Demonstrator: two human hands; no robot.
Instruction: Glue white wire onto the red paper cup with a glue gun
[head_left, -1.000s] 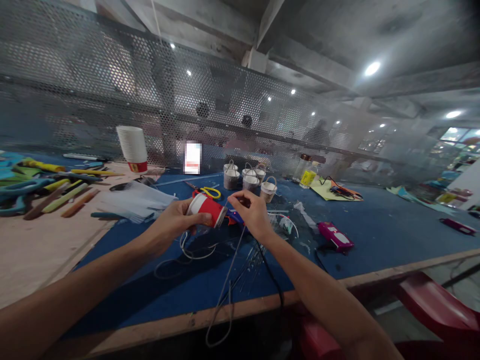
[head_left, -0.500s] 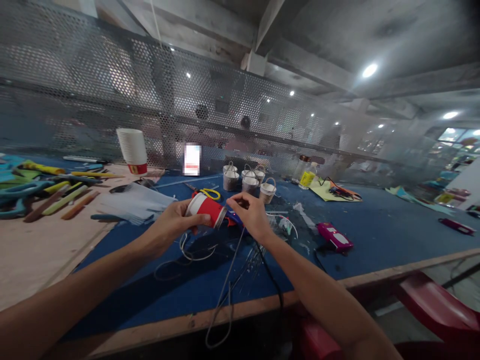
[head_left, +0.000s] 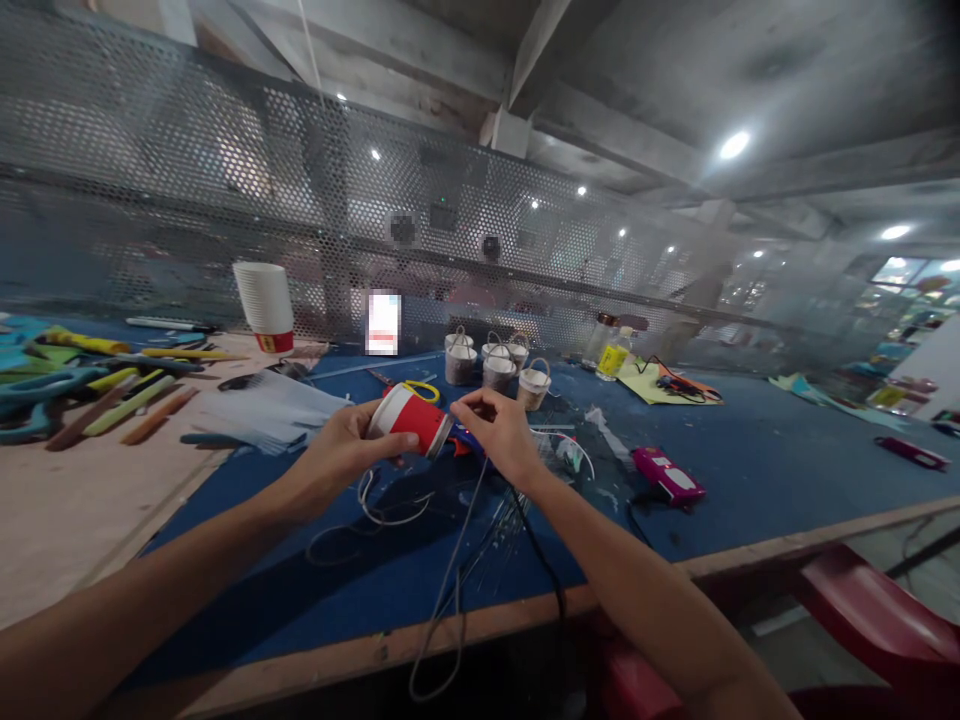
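Note:
A red and white paper cup (head_left: 420, 422) lies tilted on its side in my left hand (head_left: 356, 438), the thumb along its near side. Close to the cup's right end, my right hand (head_left: 499, 425) is pinched around something too small to make out, perhaps the end of a thin grey cord (head_left: 469, 530) that hangs below and loops over the table's front edge. Behind the hands, on the blue surface, lie scissors with yellow handles (head_left: 421, 391). A blue and orange tool (head_left: 466, 440) is partly hidden between the hands.
Several small cups with cord handles (head_left: 499, 372) stand behind my right hand. At the left are stacked paper cups (head_left: 266, 305), white strips (head_left: 274, 405) and markers. A magenta device (head_left: 667, 476), a yellow-labelled bottle (head_left: 614, 355) and a red stool (head_left: 885, 620) are to the right.
Both hands and the cup have stayed almost in place. The whole view has shifted very slightly.

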